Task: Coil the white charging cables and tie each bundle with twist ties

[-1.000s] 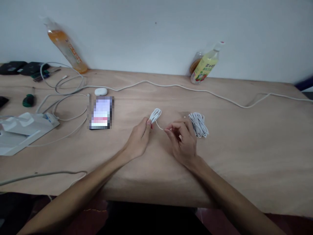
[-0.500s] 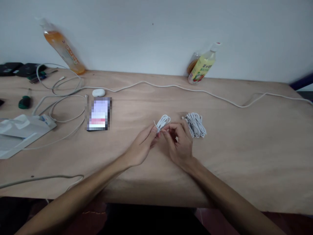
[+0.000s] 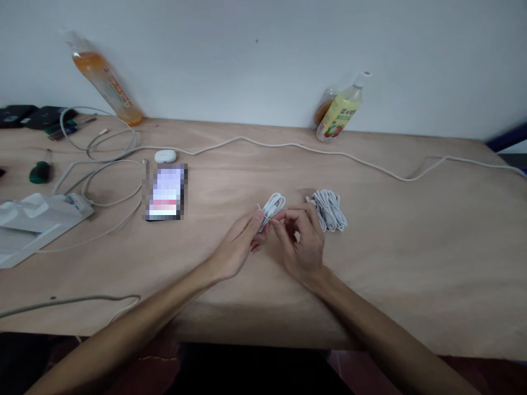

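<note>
My left hand [image 3: 239,247] pinches a small coiled white cable [image 3: 273,206] just above the wooden table [image 3: 411,247]. Fingertip to fingertip with it, my right hand [image 3: 302,241] is closed in a pinch on the same coil's loose end. A second white cable bundle [image 3: 329,209] lies on the table just right of my right hand, untouched.
A phone [image 3: 165,192] with a lit screen lies to the left, with a white earbud case [image 3: 165,156] behind it. Loose white cables [image 3: 288,145] cross the table. Two drink bottles [image 3: 341,109] [image 3: 105,79] lean on the wall. A power strip [image 3: 74,202], white bag and green screwdriver [image 3: 38,172] sit far left.
My hands came together: a second ago the right held the cable end stretched away from the coil, now both pinch at the coil. The coil shifted slightly right.
</note>
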Action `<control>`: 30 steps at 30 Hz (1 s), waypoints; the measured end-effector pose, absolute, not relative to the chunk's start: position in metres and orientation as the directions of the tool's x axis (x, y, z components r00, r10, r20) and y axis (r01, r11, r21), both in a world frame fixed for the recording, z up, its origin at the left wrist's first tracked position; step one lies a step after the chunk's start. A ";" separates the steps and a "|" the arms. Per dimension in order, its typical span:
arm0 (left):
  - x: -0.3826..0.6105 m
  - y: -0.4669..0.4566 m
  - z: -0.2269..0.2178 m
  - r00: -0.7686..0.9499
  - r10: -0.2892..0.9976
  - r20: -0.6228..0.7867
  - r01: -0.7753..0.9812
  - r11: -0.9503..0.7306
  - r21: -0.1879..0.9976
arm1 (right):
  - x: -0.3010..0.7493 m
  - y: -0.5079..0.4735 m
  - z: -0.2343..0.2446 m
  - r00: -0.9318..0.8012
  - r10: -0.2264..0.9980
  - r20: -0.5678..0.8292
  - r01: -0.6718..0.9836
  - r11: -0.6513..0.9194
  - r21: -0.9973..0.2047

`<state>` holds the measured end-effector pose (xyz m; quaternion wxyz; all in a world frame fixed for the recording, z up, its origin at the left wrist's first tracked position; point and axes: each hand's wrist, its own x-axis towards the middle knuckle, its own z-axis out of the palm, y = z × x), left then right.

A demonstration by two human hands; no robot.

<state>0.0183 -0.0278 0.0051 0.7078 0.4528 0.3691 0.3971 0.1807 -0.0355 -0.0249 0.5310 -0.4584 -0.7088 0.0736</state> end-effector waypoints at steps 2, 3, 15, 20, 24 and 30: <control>0.019 -0.027 0.005 0.416 0.896 -0.154 -0.219 0.263 0.940 | 0.180 -0.036 -0.025 -0.014 0.730 0.683 0.572 0.567 -0.593; 0.019 -0.027 0.005 0.420 0.896 -0.148 -0.218 0.257 0.941 | 0.181 -0.036 -0.025 -0.014 0.731 0.683 0.573 0.565 -0.594; 0.019 -0.029 0.006 0.412 0.899 -0.146 -0.157 0.228 0.961 | 0.183 -0.033 -0.025 -0.049 0.640 0.767 0.605 0.630 -0.487; 0.019 -0.029 0.009 0.397 0.905 -0.152 -0.171 0.235 0.957 | 0.182 -0.034 -0.024 -0.057 0.640 0.766 0.627 0.620 -0.471; 0.019 -0.029 0.010 0.402 0.904 -0.144 -0.192 0.237 0.952 | 0.182 -0.033 -0.024 -0.055 0.634 0.772 0.618 0.629 -0.473; 0.020 -0.028 0.009 0.414 0.902 -0.118 -0.244 0.235 0.941 | 0.181 -0.033 -0.022 -0.057 0.623 0.780 0.600 0.646 -0.472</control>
